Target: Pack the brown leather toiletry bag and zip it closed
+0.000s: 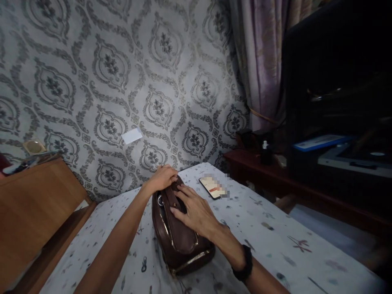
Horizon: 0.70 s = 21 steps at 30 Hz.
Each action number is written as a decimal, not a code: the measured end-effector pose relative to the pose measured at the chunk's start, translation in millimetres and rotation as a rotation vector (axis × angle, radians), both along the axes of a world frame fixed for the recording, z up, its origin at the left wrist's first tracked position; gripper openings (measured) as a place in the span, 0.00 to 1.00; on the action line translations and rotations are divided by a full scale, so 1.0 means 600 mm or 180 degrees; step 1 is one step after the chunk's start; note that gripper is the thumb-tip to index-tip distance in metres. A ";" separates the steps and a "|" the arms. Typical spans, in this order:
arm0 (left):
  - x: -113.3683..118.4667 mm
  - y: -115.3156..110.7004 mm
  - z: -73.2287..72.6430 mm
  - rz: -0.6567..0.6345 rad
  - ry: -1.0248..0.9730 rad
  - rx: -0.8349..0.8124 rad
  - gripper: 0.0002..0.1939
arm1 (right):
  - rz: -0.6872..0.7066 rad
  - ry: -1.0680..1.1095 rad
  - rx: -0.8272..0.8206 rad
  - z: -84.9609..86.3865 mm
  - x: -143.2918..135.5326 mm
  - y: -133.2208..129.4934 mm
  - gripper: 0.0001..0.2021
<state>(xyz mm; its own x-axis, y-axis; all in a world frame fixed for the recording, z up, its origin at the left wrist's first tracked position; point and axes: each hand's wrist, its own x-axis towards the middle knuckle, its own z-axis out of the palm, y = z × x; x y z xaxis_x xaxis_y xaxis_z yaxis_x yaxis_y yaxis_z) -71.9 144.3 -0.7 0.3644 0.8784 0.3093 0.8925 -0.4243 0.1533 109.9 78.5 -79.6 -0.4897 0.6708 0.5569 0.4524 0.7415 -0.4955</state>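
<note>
The left hand (163,179) is covering the bag's far end, its grip impossible to tell. Nearer, the right hand (197,210) is resting loosely spread on the brown bag (182,234).

One head-worn camera looks forward and down from close above a dark-brown leather bag (183,230), across a white printed cloth (251,222), facing a grey damask-patterned wall (137,81) beyond.

Grey medallion wallpaper (165,73) covers the upper left and centre; a mauve curtain (266,61) (tied low) hangs upper right; wooden furniture (43,200) stands lower left.
</note>
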 end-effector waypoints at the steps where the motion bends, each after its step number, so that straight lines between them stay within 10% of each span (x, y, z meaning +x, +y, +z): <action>1: 0.000 -0.001 0.000 -0.0007 -0.0085 0.0009 0.11 | -0.0009 -0.0019 -0.0024 0.001 0.000 -0.001 0.23; 11: -0.085 -0.009 -0.023 0.0966 -0.1851 0.0596 0.16 | -0.0023 0.0032 -0.0034 -0.003 0.001 0.000 0.24; 21: -0.119 -0.027 -0.083 0.1233 -0.2877 -0.0481 0.24 | 0.0013 0.0198 0.0035 -0.009 -0.002 0.004 0.22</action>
<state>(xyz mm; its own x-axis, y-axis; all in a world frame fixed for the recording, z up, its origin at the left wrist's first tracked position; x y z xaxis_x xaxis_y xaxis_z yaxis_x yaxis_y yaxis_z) -143.5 128.3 -50.6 -0.2734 0.9400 0.2042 0.4863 -0.0481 0.8724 108.9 80.9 -85.1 -0.4566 0.6626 0.5937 0.4180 0.7489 -0.5142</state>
